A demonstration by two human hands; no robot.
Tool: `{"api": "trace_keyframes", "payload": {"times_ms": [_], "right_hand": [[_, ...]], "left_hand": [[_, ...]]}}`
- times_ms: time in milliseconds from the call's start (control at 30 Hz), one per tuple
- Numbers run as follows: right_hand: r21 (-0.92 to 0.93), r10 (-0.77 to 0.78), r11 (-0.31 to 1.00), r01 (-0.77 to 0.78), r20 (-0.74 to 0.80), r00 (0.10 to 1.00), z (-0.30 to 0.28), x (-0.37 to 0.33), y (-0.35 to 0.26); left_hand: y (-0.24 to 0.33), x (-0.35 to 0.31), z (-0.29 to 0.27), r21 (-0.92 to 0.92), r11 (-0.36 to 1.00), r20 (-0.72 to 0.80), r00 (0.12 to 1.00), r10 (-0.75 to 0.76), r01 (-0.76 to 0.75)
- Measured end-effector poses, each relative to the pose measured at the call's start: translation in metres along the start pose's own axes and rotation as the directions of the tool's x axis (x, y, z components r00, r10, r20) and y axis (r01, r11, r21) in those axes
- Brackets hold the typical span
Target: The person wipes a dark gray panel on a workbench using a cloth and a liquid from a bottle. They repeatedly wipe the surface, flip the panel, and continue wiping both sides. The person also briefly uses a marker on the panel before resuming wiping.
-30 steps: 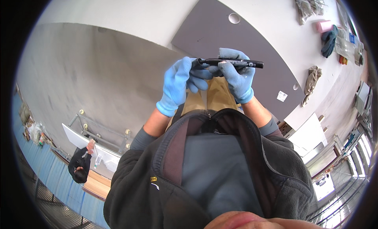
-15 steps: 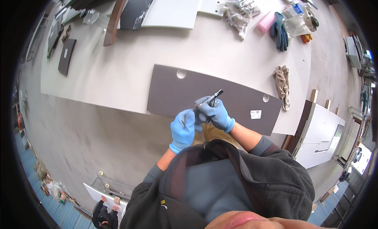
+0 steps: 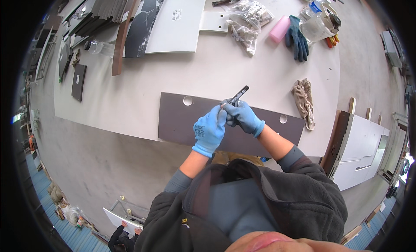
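- Right hand [image 3: 245,117], blue glove, grip closed around a black marker [image 3: 236,97]; marker tilts up and away to the right, its far end free above the fingers.
- Left hand [image 3: 209,130], blue glove, fingers curled, fingertips meeting the marker's lower end beside the right hand; grip looks pinched on that end, exact contact hard to tell.
- Both hands held together above the dark brown panel [image 3: 182,124], marker not touching it.
- Panel lies flat on the table [image 3: 130,91], long side along the near table edge; its near edge reaches that table edge, just in front of the person's body.
- Two round holes in the panel: one [image 3: 187,100] left of the hands, one [image 3: 283,118] to the right, both uncovered.
- Open table surface beyond the panel and to its left; room for moving there.
- Right of panel: crumpled beige rag [image 3: 303,100], near the panel's right end and the table's right edge.
- Far side, well apart: dark blue glove [image 3: 298,42], pink block [image 3: 279,30], clear plastic bags [image 3: 247,20], white board [image 3: 177,22], marbled dark slab [image 3: 143,22].
- Forearms rise from the lower edge, elbows bent, wrists converging; grey sleeves pushed up, bare forearm showing on both.
- Floor left of the table bare concrete; white cabinet [image 3: 359,148] stands to the right of the table.
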State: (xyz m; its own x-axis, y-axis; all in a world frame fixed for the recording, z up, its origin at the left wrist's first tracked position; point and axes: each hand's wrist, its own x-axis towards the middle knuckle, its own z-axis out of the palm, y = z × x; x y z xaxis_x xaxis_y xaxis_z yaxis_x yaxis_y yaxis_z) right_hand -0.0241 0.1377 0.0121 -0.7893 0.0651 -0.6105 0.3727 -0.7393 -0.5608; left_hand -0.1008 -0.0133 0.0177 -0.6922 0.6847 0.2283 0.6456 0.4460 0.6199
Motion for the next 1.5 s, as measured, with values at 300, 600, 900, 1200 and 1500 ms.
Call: {"api": "trace_keyframes", "payload": {"times_ms": [300, 600, 900, 1200, 1500], "right_hand": [[0.198, 0.140, 0.972, -0.129, -0.043, 0.989, -0.012, 0.006, -0.002], [-0.438, -0.118, 0.899, -0.017, -0.278, 0.953, -0.056, 0.036, -0.047], [-0.864, -0.689, 0.005, -0.503, -0.368, 0.624, -0.153, 0.135, -0.225], [-0.897, -0.719, -0.377, 0.232, 0.442, 0.537, 0.039, 0.154, -0.062], [-0.800, -0.558, -0.287, 0.528, 0.587, 0.587, 0.289, 0.272, 0.077]], "left_hand": [[0.006, 0.015, 0.004, 0.184, 0.982, 0.168, 0.986, 0.018, -0.049], [0.003, 0.019, 0.011, -0.025, 0.999, 0.060, 0.998, -0.035, 0.037], [-0.043, -0.034, -0.043, -0.107, 0.918, 0.127, 0.921, -0.369, 0.382], [-0.164, -0.033, -0.142, 0.122, 0.920, -0.048, 0.928, -0.369, 0.372], [-0.437, 0.063, -0.289, 0.318, 0.932, -0.294, 0.952, -0.079, 0.176]]}}
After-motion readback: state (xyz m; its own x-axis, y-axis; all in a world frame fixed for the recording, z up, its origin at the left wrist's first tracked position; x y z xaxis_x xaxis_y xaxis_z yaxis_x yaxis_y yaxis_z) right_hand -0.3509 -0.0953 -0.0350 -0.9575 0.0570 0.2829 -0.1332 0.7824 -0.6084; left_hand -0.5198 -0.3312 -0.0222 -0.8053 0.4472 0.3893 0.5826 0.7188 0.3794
